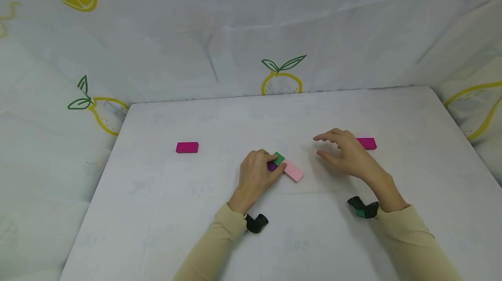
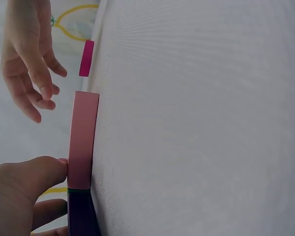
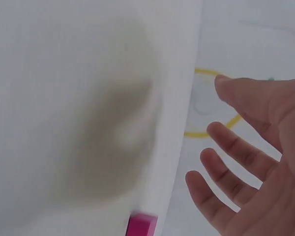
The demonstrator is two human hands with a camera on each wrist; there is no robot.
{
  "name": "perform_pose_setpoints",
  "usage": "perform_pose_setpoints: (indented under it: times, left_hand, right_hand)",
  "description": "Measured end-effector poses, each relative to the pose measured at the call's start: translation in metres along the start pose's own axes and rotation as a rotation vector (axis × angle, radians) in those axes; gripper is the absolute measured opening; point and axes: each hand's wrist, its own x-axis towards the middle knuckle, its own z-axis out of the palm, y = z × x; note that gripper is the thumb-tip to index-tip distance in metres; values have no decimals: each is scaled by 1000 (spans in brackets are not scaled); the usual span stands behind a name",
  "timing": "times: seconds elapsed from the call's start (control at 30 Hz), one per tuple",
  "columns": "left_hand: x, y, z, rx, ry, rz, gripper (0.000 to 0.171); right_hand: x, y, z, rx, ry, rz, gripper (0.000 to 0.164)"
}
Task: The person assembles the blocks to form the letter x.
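Observation:
Near the middle of the table, my left hand (image 1: 256, 172) pinches a small group of coloured blocks between thumb and fingers. A green block (image 1: 279, 158) shows at its fingertips, with a purple block (image 1: 272, 166) beside it, partly hidden by the hand. A pink block (image 1: 293, 171) extends from them toward the lower right. In the left wrist view the thumb touches the pink block (image 2: 83, 140) close to where it meets the purple block (image 2: 82, 211). My right hand (image 1: 345, 152) is raised over the table, fingers spread and loosely bent, holding nothing.
One magenta block (image 1: 187, 147) lies on the left side of the white table (image 1: 157, 211). Another magenta block (image 1: 367, 143) is behind the right hand, partly covered by it. A white cloth with lemon prints (image 1: 176, 54) hangs behind the table.

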Motion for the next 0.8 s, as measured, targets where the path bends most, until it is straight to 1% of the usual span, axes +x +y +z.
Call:
perform_pose_setpoints:
  times: [0.13,0.3,0.5,0.8]
  left_hand:
    - [0,0,0,-9,1,10,28]
    - [0,-2,0,1,11,17,28]
    - [0,-3,0,7,1,11,29]
    - [1,-3,0,5,-5,8,29]
  right_hand:
    - [-1,18,-13,1,44,-26,33]
    - [-3,36,-26,10,51,-21,33]
    - [-6,51,-38,15,30,17,33]
    - [-8,72,-48,-23,-40,77,35]
